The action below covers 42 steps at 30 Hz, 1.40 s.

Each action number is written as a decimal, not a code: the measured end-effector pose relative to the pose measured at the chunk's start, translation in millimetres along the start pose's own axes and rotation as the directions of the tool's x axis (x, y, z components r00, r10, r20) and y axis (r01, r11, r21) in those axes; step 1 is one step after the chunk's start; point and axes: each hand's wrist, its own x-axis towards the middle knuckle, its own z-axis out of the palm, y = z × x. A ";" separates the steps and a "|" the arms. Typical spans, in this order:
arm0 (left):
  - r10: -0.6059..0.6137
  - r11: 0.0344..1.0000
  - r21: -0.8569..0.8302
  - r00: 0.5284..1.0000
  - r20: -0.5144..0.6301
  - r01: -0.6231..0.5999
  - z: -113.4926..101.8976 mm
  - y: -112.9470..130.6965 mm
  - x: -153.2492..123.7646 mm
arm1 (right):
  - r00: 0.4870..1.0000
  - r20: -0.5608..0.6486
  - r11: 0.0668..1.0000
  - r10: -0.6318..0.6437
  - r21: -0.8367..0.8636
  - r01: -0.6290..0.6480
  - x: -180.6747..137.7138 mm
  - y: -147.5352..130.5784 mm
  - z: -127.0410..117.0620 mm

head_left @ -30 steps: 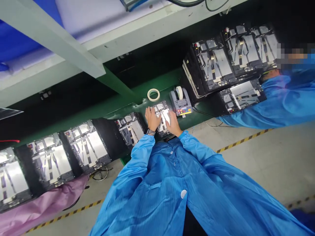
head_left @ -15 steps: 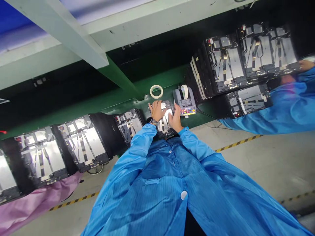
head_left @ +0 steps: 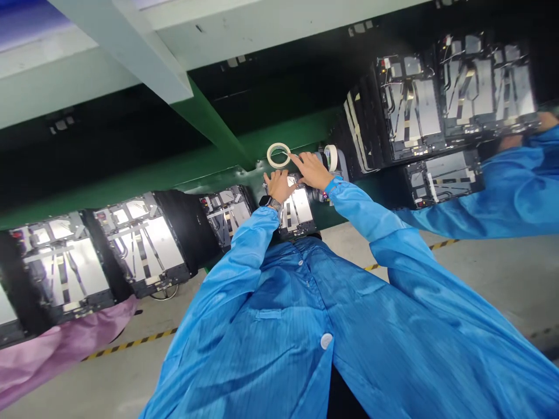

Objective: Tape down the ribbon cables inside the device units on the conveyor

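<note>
My left hand (head_left: 278,186), with a watch at its wrist, lies with spread fingers on the upper left of a flat electronic panel (head_left: 297,208) that has a silvery plate and dark strips. My right hand (head_left: 313,170) is above the panel's upper right, fingers stretched to the left. Its index fingertip is at the right rim of a cream tape roll (head_left: 271,165); a small pale sliver shows at the fingertip, too small to name. Beneath and behind that hand is a grey tape dispenser (head_left: 343,164) holding another tape roll (head_left: 333,158), partly hidden by the hand and sleeve.
Stacked panels (head_left: 142,244) line the bench at left, beside a pink sleeve (head_left: 74,352). More panels (head_left: 413,110) stand at right, where a co-worker's blue sleeve (head_left: 519,192) reaches in. A green post (head_left: 218,128) and pale beam (head_left: 262,29) rise behind the bench.
My right hand has moved from the panel's right edge up and left to the tape roll, now covering part of the dispenser. My left hand stays on the panel. The view has shifted slightly.
</note>
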 end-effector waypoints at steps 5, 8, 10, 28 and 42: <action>-0.003 1.000 0.005 1.000 0.004 0.003 1.6 -2.5 7.6 | 1.000 0.003 1.000 -0.005 -0.014 0.005 -1.0 2.6 -2.5; -0.006 1.000 0.020 1.000 0.004 0.005 3.6 -3.6 11.8 | 1.000 0.000 1.000 -0.009 -0.011 0.009 -3.4 3.7 -2.8; -0.010 1.000 0.023 1.000 0.009 0.009 3.5 -3.9 14.3 | 1.000 -0.002 1.000 -0.006 -0.014 0.006 -4.8 4.3 -2.9; -0.101 0.995 0.015 0.991 0.082 0.100 -0.5 -11.1 39.4 | 0.996 0.070 0.997 0.061 0.051 -0.065 3.2 8.7 -15.7; -0.125 0.992 -0.012 0.984 0.130 0.128 -3.1 -14.3 41.9 | 0.937 0.350 0.999 0.010 0.032 -0.022 24.9 9.3 11.5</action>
